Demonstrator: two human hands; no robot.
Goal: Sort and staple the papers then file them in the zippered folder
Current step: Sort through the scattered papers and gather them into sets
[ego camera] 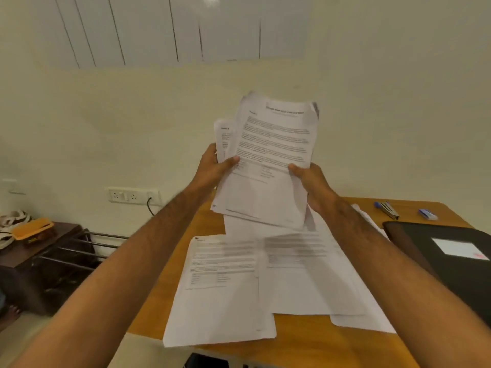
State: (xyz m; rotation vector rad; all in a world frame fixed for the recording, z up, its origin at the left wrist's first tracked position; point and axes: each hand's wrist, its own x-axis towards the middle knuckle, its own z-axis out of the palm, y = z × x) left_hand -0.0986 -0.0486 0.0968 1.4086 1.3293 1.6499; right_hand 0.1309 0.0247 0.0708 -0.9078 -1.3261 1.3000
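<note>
I hold a loose stack of printed papers [273, 144] upright above the table, fanned unevenly. My left hand [215, 168] grips its left edge, thumb on the front sheet. My right hand [310, 181] grips the lower right edge. More printed sheets [228, 288] lie spread on the wooden table [305, 346] below, overlapping each other. A black zippered folder [451, 256] with a white label lies shut at the table's right. A stapler [389, 209] rests at the far right of the table.
A small blue-and-white box [427, 214] lies beside the stapler. Left of the table stands a dark shoe rack [39, 258] with sandals and an orange item on top. A wall socket [134, 195] with a black cable sits behind.
</note>
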